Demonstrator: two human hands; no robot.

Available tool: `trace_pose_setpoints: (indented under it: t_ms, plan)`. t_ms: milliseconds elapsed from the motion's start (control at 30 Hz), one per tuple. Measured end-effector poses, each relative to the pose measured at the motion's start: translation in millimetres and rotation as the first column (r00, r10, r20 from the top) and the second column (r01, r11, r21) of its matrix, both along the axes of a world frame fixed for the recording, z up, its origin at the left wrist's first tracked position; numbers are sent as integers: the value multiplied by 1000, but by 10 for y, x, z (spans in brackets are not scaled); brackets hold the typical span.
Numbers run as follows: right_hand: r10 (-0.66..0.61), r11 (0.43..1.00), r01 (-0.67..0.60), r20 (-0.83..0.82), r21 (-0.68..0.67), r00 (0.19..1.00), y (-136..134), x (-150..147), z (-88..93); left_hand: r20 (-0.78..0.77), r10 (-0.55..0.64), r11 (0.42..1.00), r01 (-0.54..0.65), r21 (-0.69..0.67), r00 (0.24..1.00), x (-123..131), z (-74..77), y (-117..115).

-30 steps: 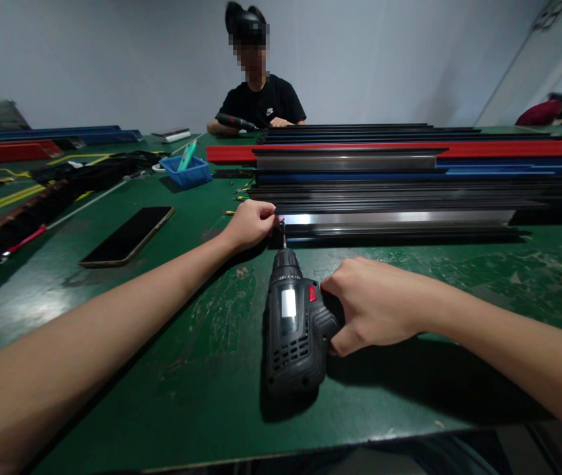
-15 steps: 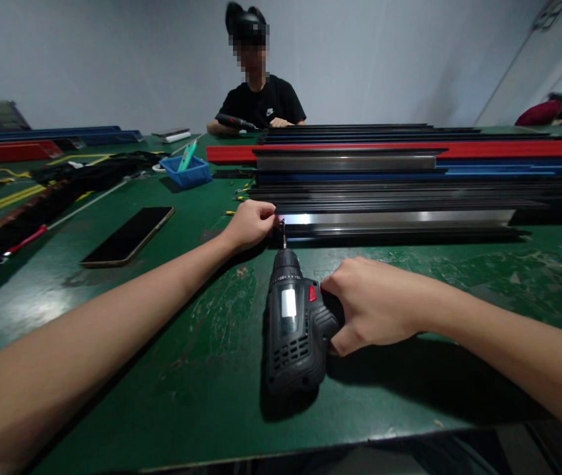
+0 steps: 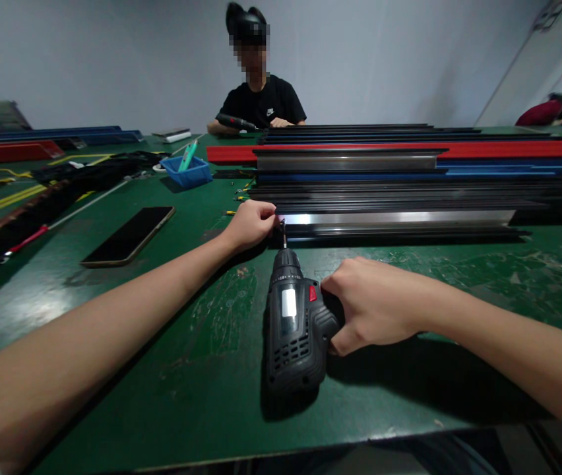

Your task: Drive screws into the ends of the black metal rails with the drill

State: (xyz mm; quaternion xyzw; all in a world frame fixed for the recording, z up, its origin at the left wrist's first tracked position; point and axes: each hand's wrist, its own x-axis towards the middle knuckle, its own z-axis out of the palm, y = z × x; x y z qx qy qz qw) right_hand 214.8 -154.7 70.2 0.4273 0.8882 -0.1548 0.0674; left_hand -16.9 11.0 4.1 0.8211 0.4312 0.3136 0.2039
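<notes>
My right hand point(image 3: 367, 303) is wrapped round the handle of a black cordless drill point(image 3: 293, 330), which lies on its side with its bit pointing away from me. The bit's tip meets the left end of a long black metal profile point(image 3: 400, 219) with a shiny inner face. Beside that tip, my left hand point(image 3: 251, 224) has thumb and forefinger pinched together at the profile's end. What sits between those fingers is too small to make out.
A phone point(image 3: 128, 236) lies left on the green table point(image 3: 202, 382). Behind it stands a blue bin point(image 3: 187, 173) holding a teal cutter point(image 3: 188, 156). More profiles, one red point(image 3: 508, 150), are stacked beyond mine. Across the table a person point(image 3: 261, 99) holds another drill point(image 3: 235, 122).
</notes>
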Motion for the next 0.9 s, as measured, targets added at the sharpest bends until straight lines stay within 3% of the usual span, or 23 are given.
trace_pose_setpoints:
  t_ms: [900]
  plan:
    - [14,1000,-13,-17,13,1000,7,5,-9,8,4,1000,-4,-8,1000,-1,0,0]
